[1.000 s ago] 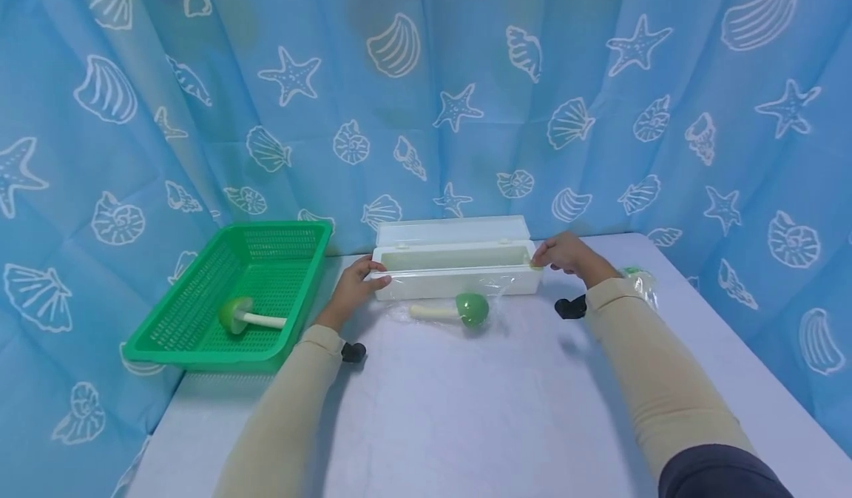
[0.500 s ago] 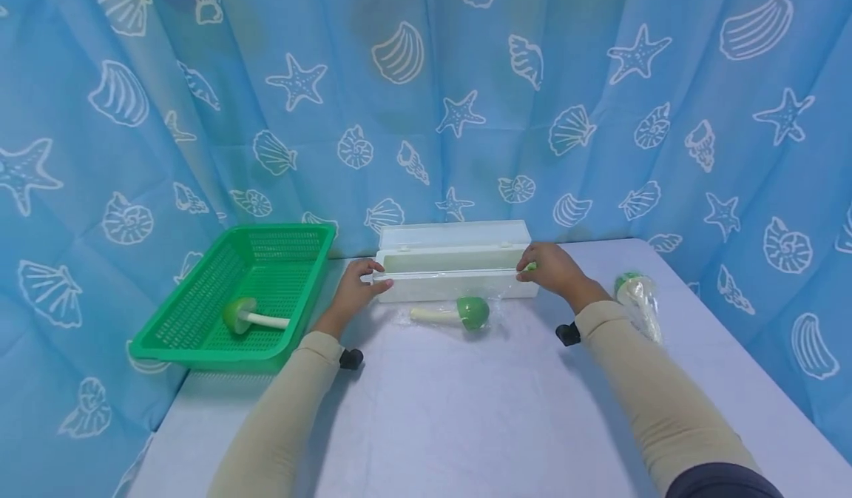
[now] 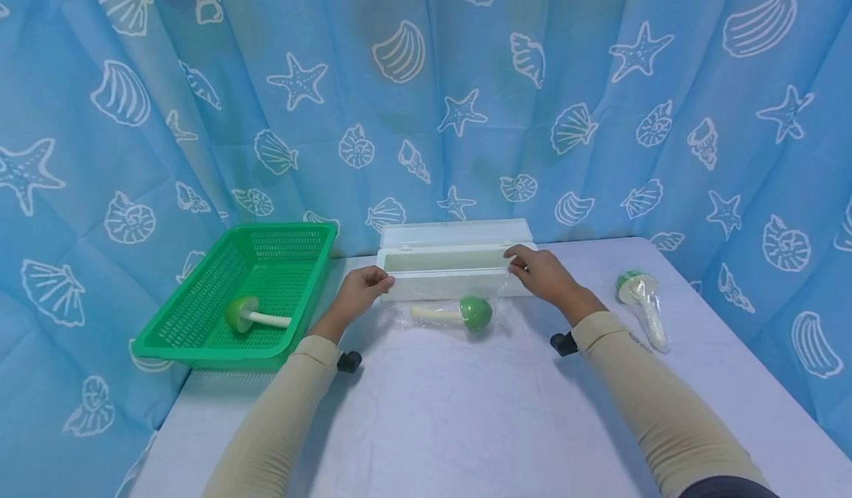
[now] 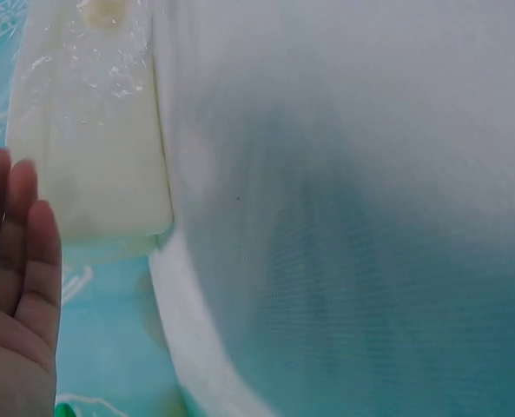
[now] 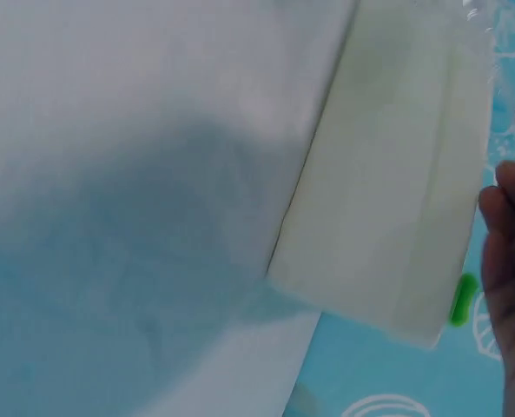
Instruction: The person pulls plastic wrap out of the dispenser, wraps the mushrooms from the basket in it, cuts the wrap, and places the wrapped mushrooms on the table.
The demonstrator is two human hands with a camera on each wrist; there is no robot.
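A long white cling film box [image 3: 452, 285] stands at the back middle of the table, its lid [image 3: 455, 231] tipped back. Clear film [image 5: 509, 95] hangs down over its front. At the box's left front corner my left hand [image 3: 357, 296] pinches the film between thumb and forefinger; its other fingers [image 4: 42, 261] are fairly straight. My right hand [image 3: 547, 280] pinches the film near the box's right end. A mushroom-shaped thing [image 3: 475, 313] with a green cap and white stem lies on film before the box. A small green piece [image 5: 464, 300] sits at the box's end.
On the left, a green plastic basket [image 3: 200, 357] holds another green-capped mushroom-shaped thing [image 3: 241, 314]. A film-wrapped one [image 3: 646, 305] lies on the white table [image 3: 459, 416] at right, beyond the right sleeve. A blue shell-patterned curtain [image 3: 426, 113] hangs behind.
My right hand has moved left from the box's right end along its front edge. My left hand has stayed near the left corner, a little lower. The wrapped thing at right is now uncovered.
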